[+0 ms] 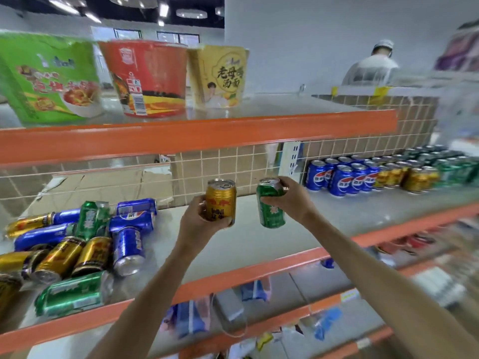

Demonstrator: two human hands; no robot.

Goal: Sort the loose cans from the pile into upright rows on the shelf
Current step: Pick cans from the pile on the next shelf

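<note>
Both grips are full: the left hand (199, 221) wraps its fingers round a gold metal Red Bull can (221, 200), held upright from below and behind, w/ the thumb on the can's left side. The right hand (291, 196) grips a green metal drink can (270, 203) near its top, fingers curled over the rim and upper wall; that can tilts slightly, top leaning left. The 2 cans are near each other, not touching, both held above the bare middle of the grey shelf w/ an orange front edge (248, 270).

On the shelf's left end lies the loose pile of gold, blue and green cans (77, 242), nearly all on their sides, some stacked over others. At the far right, by the tiled back wall, stand upright rows of blue, gold and green cans (375, 174): blue nearest the middle, then gold, green furthest right and blurred.

On the shelf above sit 3 instant noodle tubs, green, red and yellow (145, 79). Lower shelves hold blurred packets (191, 317). A person in white (370, 66) stands in the background, back turned.
</note>
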